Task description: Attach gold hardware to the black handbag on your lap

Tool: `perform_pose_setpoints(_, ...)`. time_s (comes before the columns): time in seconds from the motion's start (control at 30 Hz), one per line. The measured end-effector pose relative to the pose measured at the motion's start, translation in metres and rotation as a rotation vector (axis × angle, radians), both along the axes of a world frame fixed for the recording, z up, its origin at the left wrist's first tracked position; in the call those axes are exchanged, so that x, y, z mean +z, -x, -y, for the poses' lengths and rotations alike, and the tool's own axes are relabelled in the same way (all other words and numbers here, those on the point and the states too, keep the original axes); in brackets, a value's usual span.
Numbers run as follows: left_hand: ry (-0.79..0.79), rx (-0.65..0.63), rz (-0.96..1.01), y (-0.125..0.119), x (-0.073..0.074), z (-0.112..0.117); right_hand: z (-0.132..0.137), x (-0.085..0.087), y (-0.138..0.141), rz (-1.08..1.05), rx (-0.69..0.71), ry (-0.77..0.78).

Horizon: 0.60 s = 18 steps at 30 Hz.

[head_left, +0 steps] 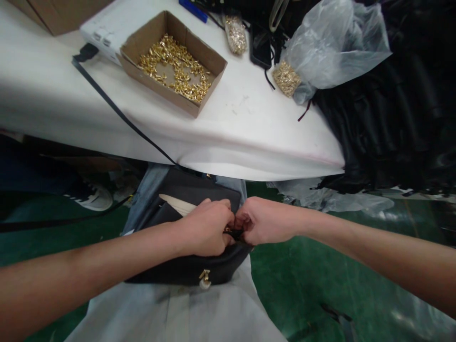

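A black leather handbag (188, 268) lies on my lap, with a small gold fitting at its lower edge and white paper stuffing showing at its top. My left hand (206, 227) is closed on the bag's upper right edge. My right hand (261, 221) is closed in a pinch right beside it, on the same small black part of the bag between the two hands. What exactly the fingers pinch is hidden.
A white table (228, 128) stands ahead with a cardboard box (171, 61) of several gold fittings, a black cable, two small bags of gold parts and a clear plastic bag (331, 45). A heap of black material (392, 109) lies at the right. Green floor below.
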<state>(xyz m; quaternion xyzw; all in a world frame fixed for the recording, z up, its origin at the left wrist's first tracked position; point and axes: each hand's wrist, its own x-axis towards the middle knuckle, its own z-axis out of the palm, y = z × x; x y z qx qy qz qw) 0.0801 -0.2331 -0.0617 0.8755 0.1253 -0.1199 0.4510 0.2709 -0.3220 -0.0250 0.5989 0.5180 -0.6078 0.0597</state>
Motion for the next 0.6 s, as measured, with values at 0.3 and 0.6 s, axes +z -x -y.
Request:
perform_pose_setpoints(0.3,0.140,0.091,0.051,-0.003,-0.012,-0.003,-0.013,0.011,0.002,0.056,0.082,0.076)
perform_pose_setpoints(0.6,-0.128,-0.093,0.053,0.004,0.008,-0.005,-0.021,0.019,0.006,0.095,0.190,-0.001)
